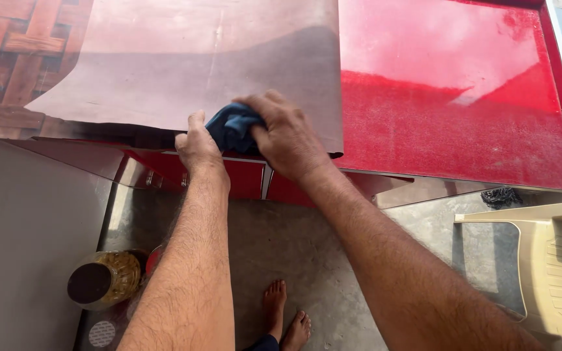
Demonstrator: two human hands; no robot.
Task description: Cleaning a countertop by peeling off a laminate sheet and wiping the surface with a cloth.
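both hands, left hand (198, 148) and right hand (287, 136), grip a blue cloth (232, 127) on the brown sheet (183, 58).

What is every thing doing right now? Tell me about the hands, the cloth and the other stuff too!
left hand: gripping the blue cloth
right hand: gripping the blue cloth
blue cloth: bunched up between both hands
brown sheet: lying flat, partly covering the red top
red top: dusty, half in sunlight
jar: standing on the floor
plastic chair: upright

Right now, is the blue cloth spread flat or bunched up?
Bunched up. The blue cloth sits as a crumpled wad with folds, gripped between the left hand and the right hand on the brown sheet.
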